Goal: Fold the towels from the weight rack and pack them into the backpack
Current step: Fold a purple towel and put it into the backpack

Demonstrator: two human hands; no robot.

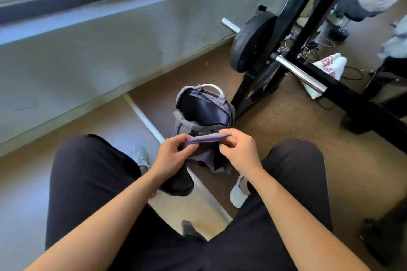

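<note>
A purple-grey towel hangs between my knees, its top edge stretched flat between both hands. My left hand pinches its left end and my right hand pinches its right end. The lower part of the towel droops in loose folds below my hands. Just beyond it on the floor stands a grey backpack, unzipped, with its dark inside open toward me. The black weight rack rises to the right of the backpack. A white towel with red print is draped behind the rack's chrome bar.
A black weight plate sits on a chrome bar of the rack. Cables lie on the brown floor behind it. A grey wall with a window runs along the left. Another person stands at the top right. My legs in dark trousers fill the foreground.
</note>
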